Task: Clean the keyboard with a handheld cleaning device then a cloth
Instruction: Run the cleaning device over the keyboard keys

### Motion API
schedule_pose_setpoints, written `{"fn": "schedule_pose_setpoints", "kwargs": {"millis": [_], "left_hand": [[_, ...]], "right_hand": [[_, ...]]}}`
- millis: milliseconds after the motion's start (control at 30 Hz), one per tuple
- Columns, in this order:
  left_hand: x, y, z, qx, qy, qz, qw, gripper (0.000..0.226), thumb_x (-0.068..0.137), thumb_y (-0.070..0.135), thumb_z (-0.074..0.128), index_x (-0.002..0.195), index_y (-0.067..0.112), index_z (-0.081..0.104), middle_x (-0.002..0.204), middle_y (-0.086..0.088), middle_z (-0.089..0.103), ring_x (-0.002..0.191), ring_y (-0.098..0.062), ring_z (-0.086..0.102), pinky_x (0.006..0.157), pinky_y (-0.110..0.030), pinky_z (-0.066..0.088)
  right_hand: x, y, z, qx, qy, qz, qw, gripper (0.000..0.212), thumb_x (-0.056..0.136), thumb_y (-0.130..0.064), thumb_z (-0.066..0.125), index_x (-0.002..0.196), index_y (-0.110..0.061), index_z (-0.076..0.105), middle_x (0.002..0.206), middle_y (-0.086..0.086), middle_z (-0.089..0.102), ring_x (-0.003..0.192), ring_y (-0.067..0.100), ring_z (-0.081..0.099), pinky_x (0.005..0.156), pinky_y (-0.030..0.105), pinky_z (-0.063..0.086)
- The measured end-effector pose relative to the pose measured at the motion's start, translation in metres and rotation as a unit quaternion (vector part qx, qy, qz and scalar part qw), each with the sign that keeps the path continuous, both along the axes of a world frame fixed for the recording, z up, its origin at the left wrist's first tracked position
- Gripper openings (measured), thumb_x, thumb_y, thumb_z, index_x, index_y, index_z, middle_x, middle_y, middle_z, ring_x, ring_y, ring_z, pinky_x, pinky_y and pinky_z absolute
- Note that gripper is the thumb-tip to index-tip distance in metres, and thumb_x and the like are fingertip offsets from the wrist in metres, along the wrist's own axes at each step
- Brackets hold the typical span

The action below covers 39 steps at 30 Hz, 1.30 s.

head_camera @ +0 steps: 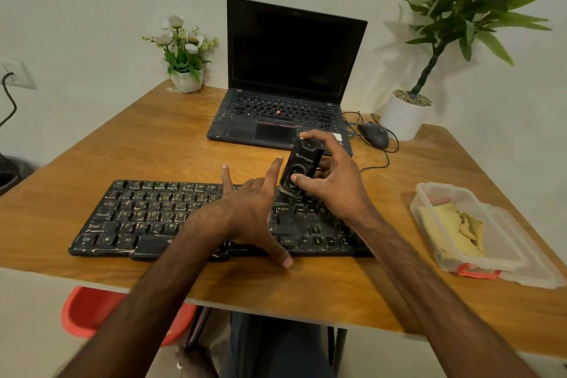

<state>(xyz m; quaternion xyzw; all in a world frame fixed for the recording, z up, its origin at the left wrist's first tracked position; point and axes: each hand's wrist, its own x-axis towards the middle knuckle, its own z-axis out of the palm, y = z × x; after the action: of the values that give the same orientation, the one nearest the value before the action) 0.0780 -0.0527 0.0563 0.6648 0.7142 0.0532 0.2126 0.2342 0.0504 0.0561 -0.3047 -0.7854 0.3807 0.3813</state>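
The right hand (331, 176) grips a slim black rectangular cleaning device (302, 167) upright, its pale tip against the dusty black plastic keyboard (144, 218), where the left hand (254, 212) rests flat with fingers splayed.

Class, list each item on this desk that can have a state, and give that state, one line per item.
keyboard: dusty, lying flat.
cleaning device: upright, lower end on the keyboard, gripped by the right hand.
left hand: fingers spread, on the keyboard.
laptop: lid open, screen dark.
container: open, cloth inside.
mouse: untouched, beside the laptop.
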Motion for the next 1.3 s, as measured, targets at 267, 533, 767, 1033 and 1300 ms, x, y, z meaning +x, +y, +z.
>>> {"fn": "schedule_pose_setpoints", "kwargs": {"millis": [267,533,767,1033,1300], "left_hand": [[0.002,0.0,0.002,0.005,-0.013,-0.014,1.0,0.166,0.053,0.069,0.087,0.14,0.027,-0.049,0.167,-0.009,0.015,0.155,-0.022,0.006,0.108,-0.062,-0.032],[0.004,0.001,0.001,0.005,-0.014,-0.019,1.0,0.165,0.053,0.071,0.084,0.14,0.029,-0.049,0.168,-0.008,0.011,0.155,-0.023,0.003,0.108,-0.062,-0.032],[0.005,-0.001,-0.001,0.02,-0.019,-0.011,1.0,0.163,0.051,0.074,0.083,0.144,0.029,-0.044,0.168,-0.007,0.015,0.155,-0.021,0.005,0.107,-0.061,-0.034],[0.003,0.0,-0.002,0.02,-0.024,-0.008,0.999,0.163,0.05,0.074,0.083,0.146,0.03,-0.041,0.167,-0.006,0.018,0.155,-0.021,0.007,0.108,-0.063,-0.031],[0.001,0.0,-0.003,0.023,-0.027,-0.003,0.999,0.163,0.048,0.075,0.083,0.147,0.031,-0.039,0.165,-0.006,0.025,0.154,-0.021,0.012,0.109,-0.063,-0.031]], "right_hand": [[0.0,0.004,-0.004,0.017,-0.014,-0.011,1.0,0.07,0.077,-0.013,0.082,0.133,-0.037,0.048,0.118,-0.001,0.063,0.094,0.01,0.069,0.065,0.027,0.061],[0.024,-0.002,0.001,0.008,-0.014,0.001,1.0,0.068,0.077,-0.014,0.082,0.13,-0.039,0.049,0.118,-0.001,0.064,0.093,0.013,0.071,0.064,0.031,0.062],[0.046,0.006,0.011,0.116,-0.096,-0.058,0.987,0.068,0.079,-0.016,0.08,0.137,-0.032,0.048,0.124,-0.004,0.062,0.105,0.011,0.065,0.073,0.014,0.057],[0.072,-0.025,0.004,0.124,-0.101,-0.031,0.987,0.067,0.081,-0.016,0.079,0.137,-0.036,0.048,0.119,-0.007,0.064,0.097,0.0,0.066,0.071,0.014,0.057],[0.046,-0.044,-0.001,0.115,-0.075,0.074,0.988,0.063,0.082,-0.014,0.079,0.135,-0.031,0.05,0.122,-0.012,0.06,0.101,0.007,0.067,0.071,0.022,0.06]]}}
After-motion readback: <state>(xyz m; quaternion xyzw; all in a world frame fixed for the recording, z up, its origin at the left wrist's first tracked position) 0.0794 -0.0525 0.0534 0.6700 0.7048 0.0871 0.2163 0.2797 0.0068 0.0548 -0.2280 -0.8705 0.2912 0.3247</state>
